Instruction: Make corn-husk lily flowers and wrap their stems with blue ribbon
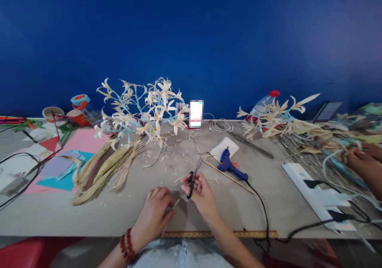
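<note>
My right hand [201, 192] is closed round the black handles of a pair of scissors [194, 173], whose blades point up and away from me. My left hand [156, 210] lies just left of it, fingers curled, pinching a small pale strip of dried husk [176, 203] against the grey table [119, 216]. Small husk clippings lie scattered on the table in front of both hands.
A blue glue gun [231, 166] with a black cord lies right of the scissors. Dried husks [101, 172] and a husk-flower bouquet [143, 112] sit to the left, coloured paper [68, 168] further left. A white power strip [316, 196] and another person's hands [365, 164] are at right.
</note>
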{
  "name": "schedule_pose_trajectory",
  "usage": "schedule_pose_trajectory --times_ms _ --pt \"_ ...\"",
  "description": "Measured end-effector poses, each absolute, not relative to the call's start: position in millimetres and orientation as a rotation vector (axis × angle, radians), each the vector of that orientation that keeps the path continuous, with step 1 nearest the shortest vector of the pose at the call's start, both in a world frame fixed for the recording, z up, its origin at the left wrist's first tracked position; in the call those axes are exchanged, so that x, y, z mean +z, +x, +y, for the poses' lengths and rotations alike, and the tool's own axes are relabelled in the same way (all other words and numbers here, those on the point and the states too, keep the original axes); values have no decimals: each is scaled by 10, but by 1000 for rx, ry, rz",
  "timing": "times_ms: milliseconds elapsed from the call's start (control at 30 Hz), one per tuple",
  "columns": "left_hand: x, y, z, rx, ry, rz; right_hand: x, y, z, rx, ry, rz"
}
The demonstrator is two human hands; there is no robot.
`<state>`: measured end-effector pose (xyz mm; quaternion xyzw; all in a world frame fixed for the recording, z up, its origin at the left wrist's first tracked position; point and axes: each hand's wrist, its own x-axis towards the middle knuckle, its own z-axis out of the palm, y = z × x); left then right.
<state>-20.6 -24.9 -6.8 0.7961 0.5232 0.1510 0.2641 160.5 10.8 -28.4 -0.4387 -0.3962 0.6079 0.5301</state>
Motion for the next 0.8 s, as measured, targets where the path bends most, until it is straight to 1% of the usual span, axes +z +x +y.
schedule_pose_trajectory --times_ms 267,367,467,600,800 --pt "33 -151 -91 424 2112 1361 -273 1781 16 1593 -1104 -1267" --pt "95 -137 -57 436 2104 1346 -248 1727 -5 1529 -1143 -1324" --pt "131 -112 -42 483 2164 1335 -218 1658 -6 1490 -1134 -1253" --pt "140 -109 -38 611 2253 1374 -165 1623 -4 1548 -1049 -1052" --pt "48 -152 -83 985 2338 1388 -31 1636 -54 1607 -883 -861"
